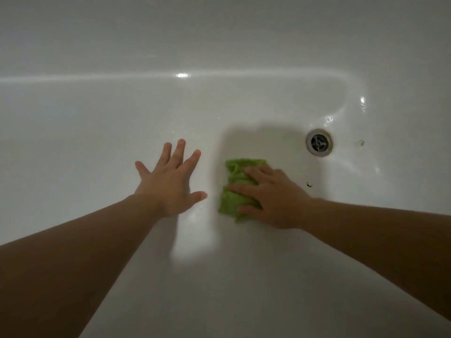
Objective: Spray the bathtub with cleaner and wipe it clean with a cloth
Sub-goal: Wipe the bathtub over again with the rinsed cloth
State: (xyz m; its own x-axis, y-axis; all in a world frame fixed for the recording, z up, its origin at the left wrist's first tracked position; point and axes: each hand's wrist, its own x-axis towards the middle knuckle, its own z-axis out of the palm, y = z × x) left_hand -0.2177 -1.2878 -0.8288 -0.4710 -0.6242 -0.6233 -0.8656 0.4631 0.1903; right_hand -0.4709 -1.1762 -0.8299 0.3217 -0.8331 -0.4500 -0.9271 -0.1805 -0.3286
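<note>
The white bathtub (97,132) fills the view, seen from above its floor. A crumpled green cloth (233,189) lies on the tub floor left of the drain. My right hand (273,196) lies flat on the cloth with its fingers stretched out, pressing it against the tub. My left hand (170,181) is spread wide, fingers apart, flat over the tub floor just left of the cloth, holding nothing. No spray bottle is in view.
A round metal drain (319,142) sits in the tub floor up and right of the cloth. Water drops and a small dark speck (309,184) lie near it. The far tub wall rises beyond a bright curved line.
</note>
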